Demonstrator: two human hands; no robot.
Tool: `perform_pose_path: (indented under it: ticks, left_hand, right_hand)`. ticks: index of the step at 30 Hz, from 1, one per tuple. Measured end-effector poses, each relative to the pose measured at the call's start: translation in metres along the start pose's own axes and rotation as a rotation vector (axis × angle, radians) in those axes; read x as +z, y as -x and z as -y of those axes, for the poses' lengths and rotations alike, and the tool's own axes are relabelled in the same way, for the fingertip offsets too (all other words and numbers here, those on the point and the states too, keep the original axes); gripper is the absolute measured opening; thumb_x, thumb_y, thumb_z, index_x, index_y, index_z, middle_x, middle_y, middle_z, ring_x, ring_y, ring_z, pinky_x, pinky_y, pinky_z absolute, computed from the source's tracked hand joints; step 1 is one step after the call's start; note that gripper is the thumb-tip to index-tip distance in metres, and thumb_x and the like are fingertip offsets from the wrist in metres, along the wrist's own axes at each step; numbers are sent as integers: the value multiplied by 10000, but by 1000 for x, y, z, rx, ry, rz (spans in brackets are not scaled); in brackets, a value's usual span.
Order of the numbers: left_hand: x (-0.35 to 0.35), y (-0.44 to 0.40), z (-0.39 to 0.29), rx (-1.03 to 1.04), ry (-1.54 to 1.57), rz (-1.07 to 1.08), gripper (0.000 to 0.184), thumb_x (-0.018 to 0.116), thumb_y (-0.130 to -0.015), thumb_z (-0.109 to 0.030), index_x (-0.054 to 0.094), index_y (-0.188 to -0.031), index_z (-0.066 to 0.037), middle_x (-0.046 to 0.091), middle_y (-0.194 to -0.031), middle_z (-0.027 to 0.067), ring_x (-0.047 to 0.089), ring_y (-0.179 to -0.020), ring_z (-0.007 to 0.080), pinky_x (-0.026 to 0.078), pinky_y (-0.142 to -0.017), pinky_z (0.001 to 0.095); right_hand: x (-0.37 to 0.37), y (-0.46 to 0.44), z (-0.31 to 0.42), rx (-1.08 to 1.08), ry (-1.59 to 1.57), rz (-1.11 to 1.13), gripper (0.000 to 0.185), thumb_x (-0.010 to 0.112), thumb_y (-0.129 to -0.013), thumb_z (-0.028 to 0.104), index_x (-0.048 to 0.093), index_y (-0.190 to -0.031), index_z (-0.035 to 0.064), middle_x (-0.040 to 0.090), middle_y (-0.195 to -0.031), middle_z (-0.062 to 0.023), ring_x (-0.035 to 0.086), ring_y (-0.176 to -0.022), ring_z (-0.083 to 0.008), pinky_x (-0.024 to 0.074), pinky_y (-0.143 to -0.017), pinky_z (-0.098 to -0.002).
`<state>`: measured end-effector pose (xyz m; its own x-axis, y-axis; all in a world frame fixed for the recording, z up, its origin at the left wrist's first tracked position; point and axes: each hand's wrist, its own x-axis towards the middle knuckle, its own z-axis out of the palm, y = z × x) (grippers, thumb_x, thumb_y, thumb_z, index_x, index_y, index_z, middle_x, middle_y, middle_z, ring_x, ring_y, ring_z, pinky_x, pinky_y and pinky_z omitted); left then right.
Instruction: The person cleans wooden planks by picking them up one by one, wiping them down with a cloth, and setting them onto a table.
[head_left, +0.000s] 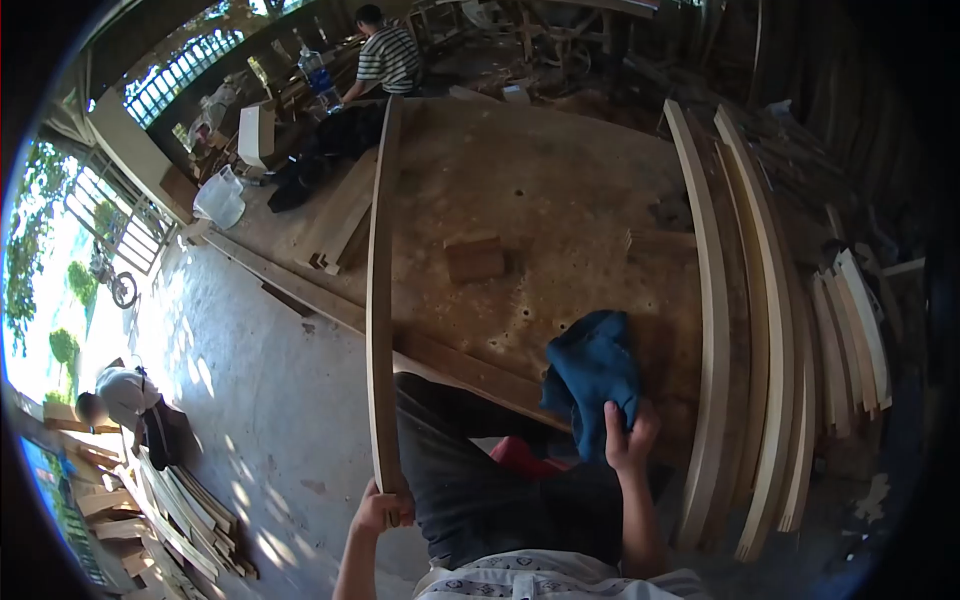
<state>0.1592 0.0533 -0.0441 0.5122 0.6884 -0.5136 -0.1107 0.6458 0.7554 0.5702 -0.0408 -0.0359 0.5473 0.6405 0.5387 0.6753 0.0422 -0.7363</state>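
Observation:
My left hand (382, 508) is closed around the near end of a long wooden strip (381, 290), which runs away from me across the worktable (560, 160). In my right hand (632, 440) is a blue cloth (595, 365), pinched between thumb and fingers. The cloth hangs bunched over the table's near edge, apart from the strip. A small wooden block (474, 258) sits on the tabletop between the strip and the far side.
Long wooden strips (705, 300) lie along the table's right side, with shorter boards (850, 330) beyond. A clear plastic container (220, 197) and dark cloth (320, 160) are at left. One person (388, 55) sits at the back; another (130, 400) bends over stacked wood (185, 520).

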Motion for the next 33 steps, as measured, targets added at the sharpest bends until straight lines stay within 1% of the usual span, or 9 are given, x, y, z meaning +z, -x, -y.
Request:
perform_pose_path:
  ticks: [2, 4, 15, 17, 20, 22, 25, 28, 33]
  left_hand:
    - [1, 7, 5, -23, -95, -98, 38, 623, -705, 7, 587, -717, 4, 597, -602, 133, 614, -468, 242, 462, -399, 348]
    - [-18, 6, 12, -58, -524, -277, 64, 654, -723, 10, 590, -718, 9, 609, -588, 104, 620, -467, 203, 447, -385, 312]
    - [-68, 16, 7, -72, -661, -135, 194, 698, -718, 6, 583, -874, 12, 607, -605, 63, 631, -506, 155, 452, -407, 288]
    - [-67, 19, 8, -76, -681, -143, 200, 700, -716, 3, 584, -878, 16, 608, -609, 60, 634, -509, 155, 454, -409, 289]
    - [-63, 22, 9, -81, -692, -151, 205, 703, -715, 2, 588, -883, 23, 610, -617, 57, 636, -510, 155, 455, -409, 289]
    - [-60, 24, 9, -77, -681, -160, 204, 703, -717, 2, 590, -885, 27, 611, -622, 56, 635, -508, 154, 455, -408, 287]
    - [-61, 23, 7, -92, -705, -193, 237, 725, -699, -50, 601, -891, 13, 616, -620, 69, 638, -516, 160, 471, -447, 309]
    - [-68, 26, 17, -25, -1080, -321, 382, 773, -625, -227, 640, -936, -49, 643, -672, 145, 666, -656, 311, 509, -630, 390]
    - [-43, 29, 28, 34, -1067, -524, 366, 771, -631, -247, 654, -912, -44, 655, -721, 187, 648, -705, 384, 519, -670, 404]
  right_hand:
    - [1, 1, -1, -12, -4, -1, 193, 621, -940, 222, 582, -840, 62, 599, -798, -120, 590, -712, -294, 442, -633, -366]
    - [1, 1, 1, -2, -3, -3, 198, 618, -945, 231, 582, -841, 66, 600, -798, -117, 594, -713, -287, 445, -637, -357]
    - [4, -6, 7, 11, -6, -2, 227, 614, -962, 243, 619, -890, 28, 628, -812, -111, 615, -717, -261, 479, -673, -355]
    - [18, -29, 28, 220, -260, -158, 250, 621, -968, 249, 644, -952, 1, 664, -865, -131, 644, -761, -257, 496, -715, -356]
    - [53, -86, 36, 57, -141, -281, 256, 633, -962, 250, 647, -1012, -1, 688, -930, -157, 676, -845, -301, 506, -774, -377]
    - [94, -134, 14, -110, -147, -211, 319, 674, -923, 266, 613, -1082, -3, 681, -959, -191, 670, -888, -365, 508, -797, -418]
    - [165, -204, -19, 16, -55, 73, 658, 757, -789, 250, 436, -1291, -29, 652, -1067, -269, 615, -1033, -457, 504, -876, -477]
    - [218, -241, -36, 6, -111, 289, 752, 766, -747, 221, 393, -1349, -30, 656, -1120, -271, 614, -1088, -439, 500, -938, -449]
    - [221, -246, -29, -4, -158, 441, 500, 797, -733, 241, 617, -1158, 48, 692, -1084, -202, 650, -1068, -372, 524, -896, -429]
